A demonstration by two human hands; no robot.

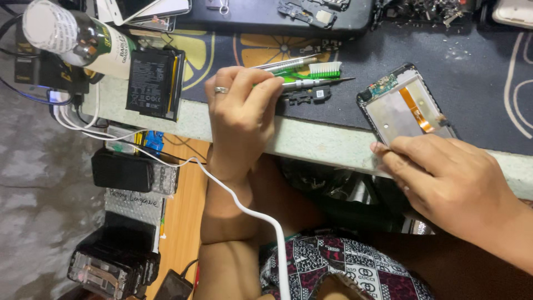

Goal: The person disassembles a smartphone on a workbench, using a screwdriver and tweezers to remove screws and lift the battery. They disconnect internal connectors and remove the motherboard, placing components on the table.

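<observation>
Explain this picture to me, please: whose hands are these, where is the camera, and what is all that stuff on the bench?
There is no machine here, just a person working with two bare hands. The single picture comes from a camera worn on that person's head, looking down at the bench.

The left hand, which wears a ring, grips a slim screwdriver whose tip points right. Beside it lie a green brush with white bristles and a small black part.

The right hand holds the near corner of an opened phone frame, its orange ribbon cable showing, on a dark work mat.

Further left lie a flat black battery and a bottle on its side. A white cable crosses the left forearm.
</observation>
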